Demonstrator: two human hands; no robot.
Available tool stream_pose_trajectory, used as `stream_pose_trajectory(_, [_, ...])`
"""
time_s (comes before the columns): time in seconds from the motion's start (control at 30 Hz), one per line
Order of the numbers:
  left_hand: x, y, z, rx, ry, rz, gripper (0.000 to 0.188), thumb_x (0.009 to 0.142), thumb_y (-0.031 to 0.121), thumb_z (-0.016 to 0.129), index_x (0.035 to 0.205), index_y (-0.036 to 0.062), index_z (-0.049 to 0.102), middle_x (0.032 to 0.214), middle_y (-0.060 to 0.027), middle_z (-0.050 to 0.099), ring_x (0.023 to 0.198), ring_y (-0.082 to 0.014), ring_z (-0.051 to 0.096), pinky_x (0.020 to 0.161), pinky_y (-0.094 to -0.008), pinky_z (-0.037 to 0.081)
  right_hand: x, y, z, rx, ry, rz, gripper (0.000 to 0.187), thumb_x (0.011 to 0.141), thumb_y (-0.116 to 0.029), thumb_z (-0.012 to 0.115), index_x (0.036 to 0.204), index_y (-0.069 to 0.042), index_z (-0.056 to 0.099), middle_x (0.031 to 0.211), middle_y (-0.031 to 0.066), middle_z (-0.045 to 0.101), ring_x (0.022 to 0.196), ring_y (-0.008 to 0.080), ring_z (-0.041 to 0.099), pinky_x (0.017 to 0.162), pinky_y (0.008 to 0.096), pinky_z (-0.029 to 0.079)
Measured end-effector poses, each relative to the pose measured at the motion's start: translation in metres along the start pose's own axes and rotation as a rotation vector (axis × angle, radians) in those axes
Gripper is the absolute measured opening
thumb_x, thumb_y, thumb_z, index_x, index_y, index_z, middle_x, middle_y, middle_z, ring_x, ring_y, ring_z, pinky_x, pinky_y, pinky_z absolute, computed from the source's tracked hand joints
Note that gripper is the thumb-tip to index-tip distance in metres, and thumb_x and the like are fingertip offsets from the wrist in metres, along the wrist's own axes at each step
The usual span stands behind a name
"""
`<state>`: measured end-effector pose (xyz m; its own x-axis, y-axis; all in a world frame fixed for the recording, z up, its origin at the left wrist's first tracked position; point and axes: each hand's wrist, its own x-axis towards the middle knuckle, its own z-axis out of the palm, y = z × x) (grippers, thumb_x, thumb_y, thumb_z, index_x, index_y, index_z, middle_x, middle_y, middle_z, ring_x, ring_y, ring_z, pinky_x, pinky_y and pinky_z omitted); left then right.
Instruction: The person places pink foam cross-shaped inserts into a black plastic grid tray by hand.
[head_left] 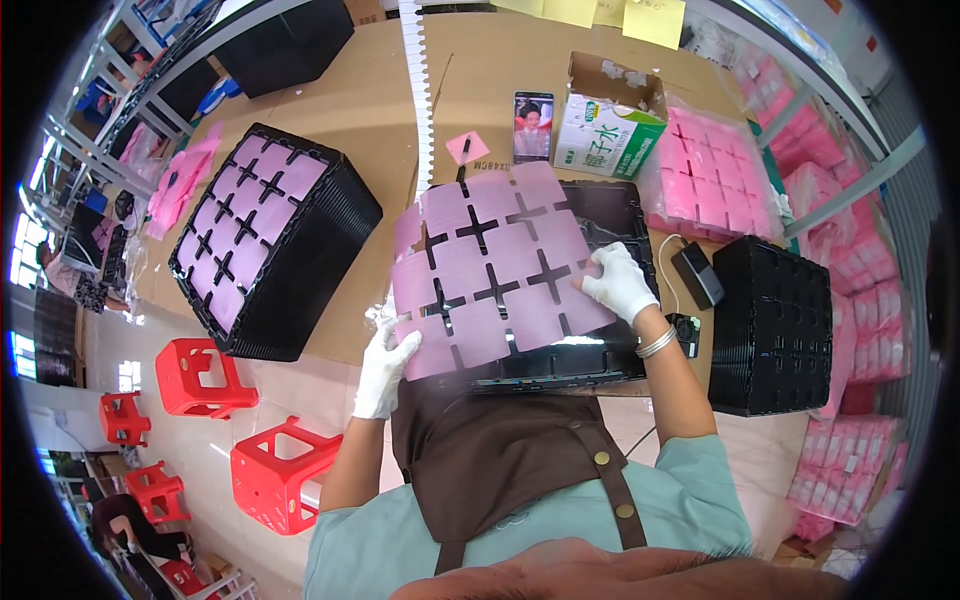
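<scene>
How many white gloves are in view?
2: one on the left hand, one on the right hand, at opposite sides of the pink sheet. Others may be hidden.

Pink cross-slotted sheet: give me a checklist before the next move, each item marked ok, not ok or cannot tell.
1. Left hand on the near-left corner of the pink cross-slotted sheet: ok.
2. Right hand gripping the sheet's right edge: ok.
3. White gloves on both hands: ok.
4. Sheet squared over the black tray: not ok, skewed, with the tray's far-right part uncovered.
5. Smartphone apart from the sheet: ok.
6. Sheet's underside touching the tray: cannot tell.
</scene>
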<state>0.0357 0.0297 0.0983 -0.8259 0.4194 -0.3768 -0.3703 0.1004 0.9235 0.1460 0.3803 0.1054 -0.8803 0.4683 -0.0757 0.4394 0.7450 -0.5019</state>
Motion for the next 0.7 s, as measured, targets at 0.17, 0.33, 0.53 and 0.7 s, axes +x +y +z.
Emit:
stream_pose_trajectory(0.17, [-0.001, 0.006, 0.018, 0.061, 0.047, 0.086, 0.042, 0.087, 0.012, 0.066, 0.125, -0.0009, 0.053, 0.100, -0.0062, 0.062, 0.088, -0.0096, 0.057, 0.078, -0.0231, 0.046, -0.013, 0.022, -0.016, 0.704, -0.059, 0.118, 0.024, 0.079, -0.024, 0.070, 0.078, -0.004, 0.057, 0.069, -0.0022, 0.050, 0.068, 0.0086, 0.045, 0.064, 0.0244, 0.038])
stream_pose_trajectory(0.33, [0.004, 0.002, 0.034, 0.259, 0.009, 0.102, 0.044, 0.086, 0.016, 0.068, 0.125, 0.0006, 0.054, 0.084, -0.0010, 0.060, 0.075, -0.0067, 0.053, 0.068, -0.0214, 0.044, -0.058, 0.046, -0.035, 0.929, 0.005, 0.296, 0.017, 0.082, -0.019, 0.071, 0.079, -0.006, 0.059, 0.072, -0.0057, 0.052, 0.068, 0.0040, 0.045, 0.062, 0.0206, 0.035])
stream_pose_trajectory(0.53, [0.004, 0.001, 0.042, 0.399, 0.047, 0.121, 0.053, 0.085, 0.026, 0.069, 0.128, 0.0010, 0.053, 0.066, -0.0035, 0.058, 0.061, -0.0078, 0.050, 0.060, -0.0244, 0.044, -0.083, 0.044, -0.032, 0.905, 0.070, 0.447, 0.022, 0.085, -0.015, 0.068, 0.100, -0.002, 0.059, 0.070, -0.0032, 0.055, 0.059, 0.0037, 0.047, 0.053, 0.0194, 0.037])
stream_pose_trajectory(0.7, [-0.006, 0.000, 0.043, 0.577, 0.035, 0.153, 0.056, 0.084, 0.026, 0.068, 0.131, 0.0020, 0.050, 0.068, -0.0083, 0.062, 0.061, -0.0132, 0.057, 0.064, -0.0283, 0.048, -0.102, 0.055, -0.028, 0.795, 0.047, 0.407, 0.031, 0.080, -0.004, 0.067, 0.107, 0.002, 0.054, 0.067, -0.0026, 0.053, 0.055, 0.0043, 0.046, 0.049, 0.0191, 0.036])
